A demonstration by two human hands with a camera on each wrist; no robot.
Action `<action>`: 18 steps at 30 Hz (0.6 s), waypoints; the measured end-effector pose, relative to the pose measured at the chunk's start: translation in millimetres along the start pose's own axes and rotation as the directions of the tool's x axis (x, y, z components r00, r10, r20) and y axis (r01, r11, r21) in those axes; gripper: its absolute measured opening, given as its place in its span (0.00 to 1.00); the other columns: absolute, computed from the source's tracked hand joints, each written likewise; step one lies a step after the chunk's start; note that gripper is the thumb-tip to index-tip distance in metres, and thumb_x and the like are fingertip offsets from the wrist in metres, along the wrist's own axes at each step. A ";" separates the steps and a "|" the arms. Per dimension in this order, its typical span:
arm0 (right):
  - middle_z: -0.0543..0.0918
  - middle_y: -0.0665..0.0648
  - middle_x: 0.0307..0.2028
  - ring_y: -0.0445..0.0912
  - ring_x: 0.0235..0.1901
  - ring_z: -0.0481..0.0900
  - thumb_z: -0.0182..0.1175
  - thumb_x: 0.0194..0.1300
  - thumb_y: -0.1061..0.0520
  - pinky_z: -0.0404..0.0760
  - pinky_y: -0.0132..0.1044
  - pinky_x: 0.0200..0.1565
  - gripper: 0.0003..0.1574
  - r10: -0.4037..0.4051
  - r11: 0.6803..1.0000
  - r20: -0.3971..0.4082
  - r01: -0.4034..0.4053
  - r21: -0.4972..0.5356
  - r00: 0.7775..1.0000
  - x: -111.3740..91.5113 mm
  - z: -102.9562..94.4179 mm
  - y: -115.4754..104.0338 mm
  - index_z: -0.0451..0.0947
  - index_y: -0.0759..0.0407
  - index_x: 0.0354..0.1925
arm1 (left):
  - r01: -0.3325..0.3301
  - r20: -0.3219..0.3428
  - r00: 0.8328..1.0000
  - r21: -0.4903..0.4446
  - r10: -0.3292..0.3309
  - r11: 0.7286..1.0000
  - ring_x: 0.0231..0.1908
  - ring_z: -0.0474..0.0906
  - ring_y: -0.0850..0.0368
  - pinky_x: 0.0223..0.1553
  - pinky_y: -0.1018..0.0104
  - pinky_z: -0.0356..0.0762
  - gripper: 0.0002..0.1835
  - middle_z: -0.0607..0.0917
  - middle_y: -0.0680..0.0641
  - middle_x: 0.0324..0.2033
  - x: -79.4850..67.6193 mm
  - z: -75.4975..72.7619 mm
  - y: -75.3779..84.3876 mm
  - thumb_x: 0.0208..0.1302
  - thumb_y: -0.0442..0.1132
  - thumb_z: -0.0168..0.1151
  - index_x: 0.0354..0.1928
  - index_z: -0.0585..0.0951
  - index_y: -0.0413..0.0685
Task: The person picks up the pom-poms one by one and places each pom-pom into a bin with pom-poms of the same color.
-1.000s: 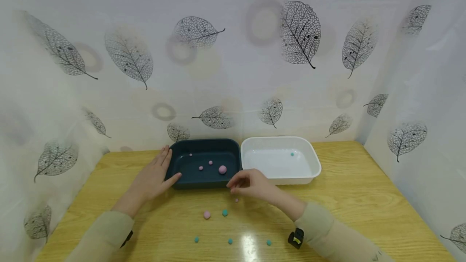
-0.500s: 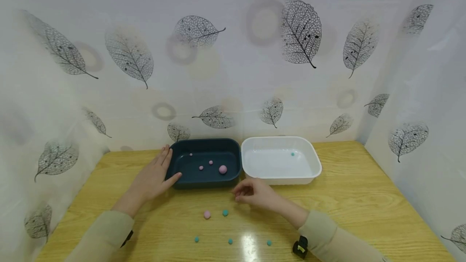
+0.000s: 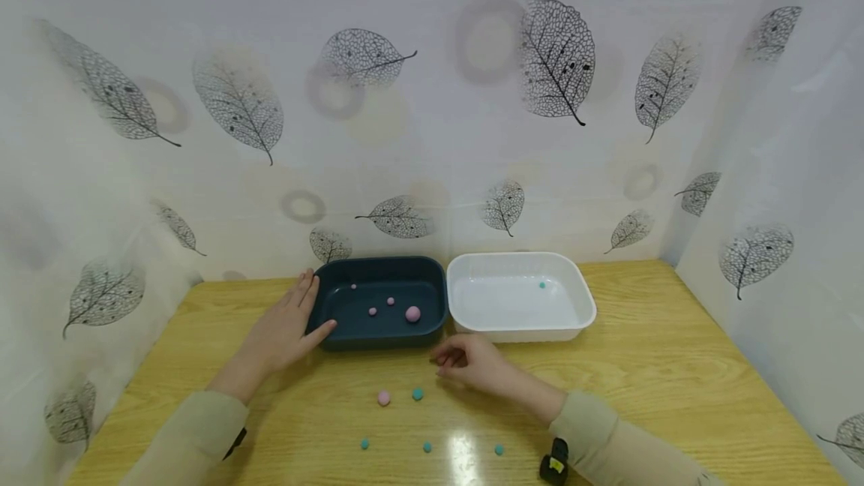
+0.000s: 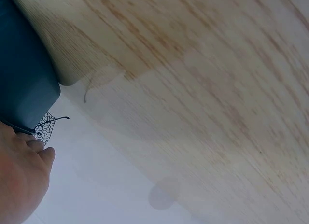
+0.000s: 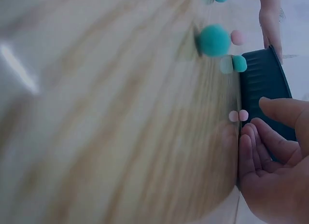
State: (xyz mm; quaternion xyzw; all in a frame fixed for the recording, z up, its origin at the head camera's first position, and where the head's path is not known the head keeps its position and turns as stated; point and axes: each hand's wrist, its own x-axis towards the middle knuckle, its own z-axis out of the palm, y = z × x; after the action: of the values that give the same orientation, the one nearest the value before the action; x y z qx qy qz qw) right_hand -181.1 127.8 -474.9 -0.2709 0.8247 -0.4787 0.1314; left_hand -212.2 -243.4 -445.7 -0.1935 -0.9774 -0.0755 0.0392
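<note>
Zero items are being grasped by the right hand (image 3: 478,363), its curved fingers and thumb being held apart toward ten o'clock. The dark tray (image 3: 381,343) is being touched at its nine-o'clock end by the extended left hand (image 3: 278,332). The small pink ball (image 5: 244,115) is being borne by the table (image 3: 661,381) just beside the right fingertips.

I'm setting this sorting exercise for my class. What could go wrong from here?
1. The small pink ball lies loose by the right hand, not pinched, so a clumsy touch might send it rolling.
2. The left hand rests against the dark tray; a push could set the pink balls inside rolling.
3. The teal ball nearest the right sleeve could get brushed aside.
</note>
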 end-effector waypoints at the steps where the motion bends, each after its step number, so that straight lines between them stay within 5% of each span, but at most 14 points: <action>1: 0.91 0.62 0.42 0.32 0.37 0.81 0.70 0.65 0.68 0.84 0.24 0.41 0.15 0.003 1.000 -0.002 -0.003 -0.012 1.000 0.6 1.0 1.1 0.87 0.70 0.50 | 0.001 0.000 1.000 0.000 -0.001 1.000 0.82 0.52 0.29 0.79 0.36 0.61 0.49 0.52 0.28 0.83 -0.1 -0.1 0.0 0.79 0.59 0.56 0.81 0.54 0.26; 18: 0.90 0.55 0.33 0.31 0.32 0.80 0.74 0.60 0.68 0.83 0.24 0.36 0.06 -0.085 0.969 -0.001 0.083 -0.232 0.996 5.7 4.4 0.0 0.90 0.62 0.37 | -0.002 -0.006 1.000 -0.001 0.002 1.000 0.82 0.52 0.30 0.79 0.36 0.61 0.49 0.53 0.28 0.83 -0.4 0.3 -0.3 0.79 0.60 0.55 0.81 0.54 0.27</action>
State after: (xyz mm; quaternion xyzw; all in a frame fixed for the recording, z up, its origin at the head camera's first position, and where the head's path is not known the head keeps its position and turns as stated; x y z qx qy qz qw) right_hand -183.7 121.4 -476.9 -0.3163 0.8635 -0.3858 0.0739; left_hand -212.0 -243.8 -446.0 -0.1943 -0.9770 -0.0765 0.0423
